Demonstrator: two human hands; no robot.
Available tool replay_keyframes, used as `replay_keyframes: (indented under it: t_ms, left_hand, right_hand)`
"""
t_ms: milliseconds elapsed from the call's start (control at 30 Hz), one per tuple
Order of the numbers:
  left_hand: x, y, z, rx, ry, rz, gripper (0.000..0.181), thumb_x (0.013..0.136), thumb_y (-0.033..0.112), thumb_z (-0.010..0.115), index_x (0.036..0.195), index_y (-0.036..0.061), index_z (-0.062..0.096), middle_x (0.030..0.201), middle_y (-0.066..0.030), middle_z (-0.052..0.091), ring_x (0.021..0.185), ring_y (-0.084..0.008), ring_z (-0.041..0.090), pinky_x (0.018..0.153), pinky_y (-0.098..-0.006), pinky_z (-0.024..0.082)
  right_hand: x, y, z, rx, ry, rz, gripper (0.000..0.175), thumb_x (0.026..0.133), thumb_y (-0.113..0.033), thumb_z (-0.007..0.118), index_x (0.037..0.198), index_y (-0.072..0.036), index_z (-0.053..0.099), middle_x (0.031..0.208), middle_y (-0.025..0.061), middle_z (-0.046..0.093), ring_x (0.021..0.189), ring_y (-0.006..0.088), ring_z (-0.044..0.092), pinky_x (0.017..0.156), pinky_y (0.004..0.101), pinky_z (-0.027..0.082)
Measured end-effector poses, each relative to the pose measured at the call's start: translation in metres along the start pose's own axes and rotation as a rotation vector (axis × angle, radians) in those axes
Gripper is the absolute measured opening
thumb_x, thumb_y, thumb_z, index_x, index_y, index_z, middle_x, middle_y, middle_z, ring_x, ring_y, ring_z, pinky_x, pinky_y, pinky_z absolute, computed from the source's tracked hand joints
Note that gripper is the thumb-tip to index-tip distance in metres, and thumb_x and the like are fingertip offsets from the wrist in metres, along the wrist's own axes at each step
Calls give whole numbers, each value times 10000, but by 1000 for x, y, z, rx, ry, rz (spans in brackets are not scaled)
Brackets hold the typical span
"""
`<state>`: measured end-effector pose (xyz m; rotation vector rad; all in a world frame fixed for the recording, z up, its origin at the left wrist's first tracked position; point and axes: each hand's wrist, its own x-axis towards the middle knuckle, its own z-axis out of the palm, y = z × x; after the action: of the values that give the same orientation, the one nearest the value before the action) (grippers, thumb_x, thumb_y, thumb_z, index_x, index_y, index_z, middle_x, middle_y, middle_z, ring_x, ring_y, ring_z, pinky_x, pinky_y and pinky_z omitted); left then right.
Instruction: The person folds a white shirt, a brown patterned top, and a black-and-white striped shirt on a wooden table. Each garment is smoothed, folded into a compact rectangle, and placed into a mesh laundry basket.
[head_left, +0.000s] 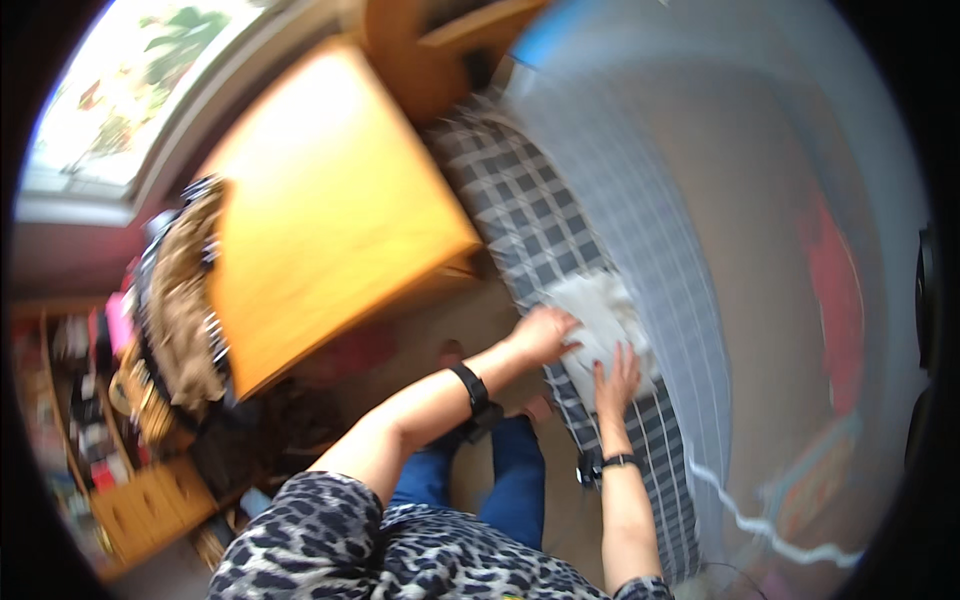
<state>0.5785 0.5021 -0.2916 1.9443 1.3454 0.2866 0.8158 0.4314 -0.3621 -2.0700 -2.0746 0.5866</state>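
Note:
A folded white cloth lies on a dark checked bedspread at the edge of a bed. On its left part rests my left hand, fingers bent and spread. My right hand lies on the near right part of the cloth with the fingers apart. Neither hand visibly pinches the cloth. Both wrists wear black bands. The picture is somewhat blurred, so the cloth's exact kind cannot be told.
Sheer netting hangs over the bed just right of the cloth, with a pale wavy trim. A wooden table stands to the left, beside piled clothes and a wooden shelf unit. A wooden chair is beyond.

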Motion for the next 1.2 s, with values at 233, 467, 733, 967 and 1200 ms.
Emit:
replay_keyframes:
  t_ms: [233, 467, 733, 967, 1200]
  left_hand:
    - [-197, -16, -169, -81, 654, -207, 175, 871, 198, 653, 982, 62, 663, 992, -137, 666, 981, -334, 610, 882, -423, 491]
    - [-419, -175, -296, 643, 1320, -895, 418, 815, 138, 640, 1220, 80, 549, 1272, -139, 512, 1203, -335, 451, 1054, -465, 360]
    - [-540, -217, -381, 433, 1246, -1090, 322, 700, 128, 743, 995, 113, 615, 1000, -96, 606, 973, -318, 582, 869, -440, 463]
    - [-422, -118, -336, 152, 1029, -381, 150, 699, -4, 612, 828, 51, 557, 861, -138, 566, 791, -347, 592, 702, -437, 494]
    - [-338, -77, -284, -420, 626, -185, 213, 830, 227, 741, 893, 45, 650, 802, -129, 617, 813, -273, 649, 723, -367, 526]
  right_hand:
    - [49, -210, -83, 200, 87, -656, 476, 890, -229, 635, 1325, -69, 528, 1389, 152, 485, 1287, 345, 441, 1084, 456, 319]
    - [54, -421, -73, 300, -40, -922, 294, 870, -165, 665, 1144, -62, 640, 1196, 142, 626, 1137, 321, 565, 991, 409, 431]
    - [20, -584, 1, 713, -763, -446, 294, 953, -276, 631, 1125, -44, 682, 1000, 74, 713, 933, 183, 673, 815, 303, 526]
    - [9, -630, 2, 1219, -1237, 134, 553, 964, -515, 544, 1255, -47, 593, 1131, 91, 667, 986, 201, 648, 848, 330, 518]
    - [56, -552, -8, 1202, -960, 38, 302, 826, 11, 616, 1126, -1, 648, 994, 63, 703, 843, 135, 648, 799, 287, 528]
